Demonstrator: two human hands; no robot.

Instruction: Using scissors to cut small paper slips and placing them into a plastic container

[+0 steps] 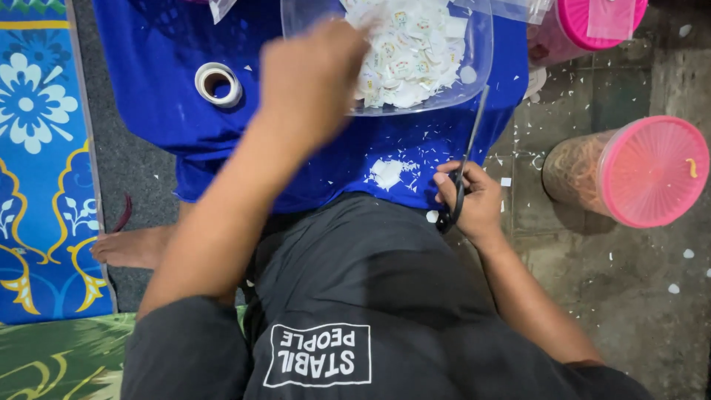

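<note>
My left hand [311, 78] reaches forward, blurred, to the near left rim of a clear plastic bowl [474, 67] full of small white paper pieces [415, 44]; whether its fingers hold a piece I cannot tell. My right hand [474, 200] rests near my lap and grips the black handles of a pair of scissors [466, 159], whose blades point up toward the bowl. The bowl sits on a blue cloth [170, 74] strewn with white paper scraps [386, 172].
A roll of white tape [218, 83] lies on the blue cloth at the left. Two pink-lidded jars lie at the right, one [629, 170] on the concrete floor, another [585, 26] at the top. A blue patterned mat [37, 163] and my bare foot [133, 247] are at the left.
</note>
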